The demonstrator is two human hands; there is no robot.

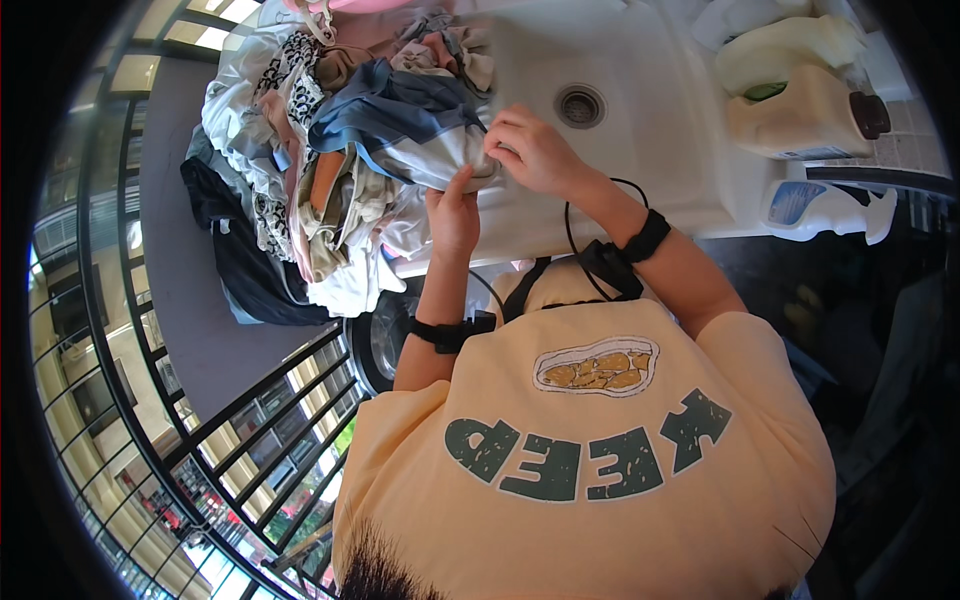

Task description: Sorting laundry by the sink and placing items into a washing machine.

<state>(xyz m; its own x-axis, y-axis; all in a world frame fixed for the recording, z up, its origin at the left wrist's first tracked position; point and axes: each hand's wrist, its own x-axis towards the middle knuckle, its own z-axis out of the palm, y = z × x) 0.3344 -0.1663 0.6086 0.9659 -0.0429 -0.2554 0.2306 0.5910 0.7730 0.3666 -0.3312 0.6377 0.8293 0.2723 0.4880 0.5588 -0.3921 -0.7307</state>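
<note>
A blue and light-grey garment (427, 120) lies on top of a heap of laundry at the left side of the white sink (645, 187). My left hand (456, 214) grips its near pale edge, thumb on top and fingers hidden underneath. At the garment's right corner, my right hand (534, 150) has thumb and fingertips closed on the fabric. Around it in the heap are a black-and-white patterned cloth (300, 75), beige cloth (375, 196) and white cloth (360, 277).
The sink's drain (580, 106) lies beyond my right hand. Several bottles line the right rim, among them a beige jug (802, 116) with a dark cap and a white spray bottle (825, 210). Dark clothing (255, 255) hangs over a grey panel (180, 247) beside black railings (247, 457).
</note>
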